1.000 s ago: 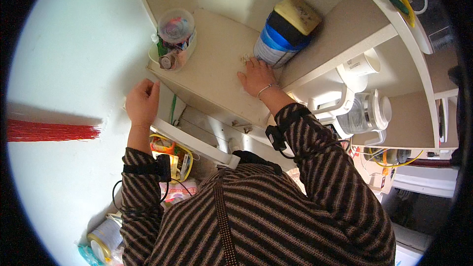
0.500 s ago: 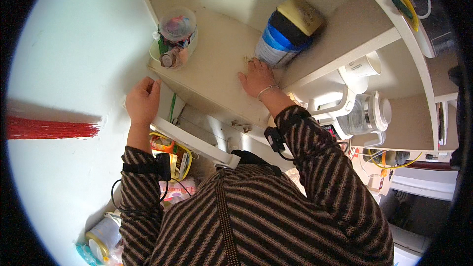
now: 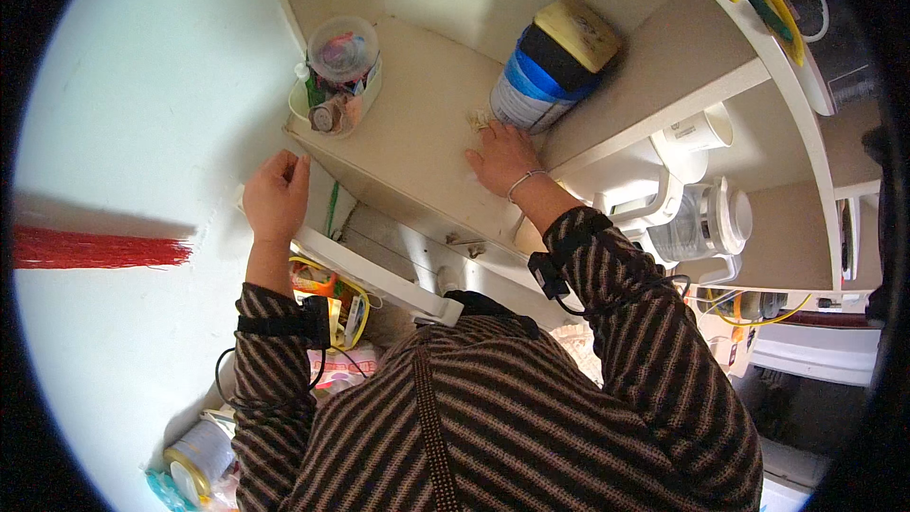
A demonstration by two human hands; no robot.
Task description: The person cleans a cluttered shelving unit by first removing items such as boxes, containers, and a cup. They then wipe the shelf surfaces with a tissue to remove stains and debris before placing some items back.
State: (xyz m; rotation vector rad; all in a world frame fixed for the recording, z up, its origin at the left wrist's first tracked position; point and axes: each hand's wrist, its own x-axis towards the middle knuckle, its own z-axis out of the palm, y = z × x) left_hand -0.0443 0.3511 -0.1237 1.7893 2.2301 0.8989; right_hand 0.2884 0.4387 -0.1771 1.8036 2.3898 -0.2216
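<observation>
My right hand (image 3: 505,161) lies on the shelf board (image 3: 427,95) with its fingers stretched out and the thumb apart. Its fingertips touch or nearly touch a small patch of pale crumbs (image 3: 478,119). Just beyond them, a tub with a blue band (image 3: 534,85) stands on the shelf. My left hand (image 3: 276,197) is closed like a fist over the end of an open white cabinet door (image 3: 370,272). What its fingers hold, if anything, is hidden.
A clear plastic container (image 3: 346,52) with small items stands at the shelf's left end. On the right shelf are a glass coffee jug (image 3: 687,218) and a white paper cup (image 3: 699,130). Red fringe (image 3: 104,246) hangs on the left wall. Bags (image 3: 327,299) lie below the door.
My right hand has drawn back slightly toward me and to the right, so more of the crumbs show. My left hand has hardly moved.
</observation>
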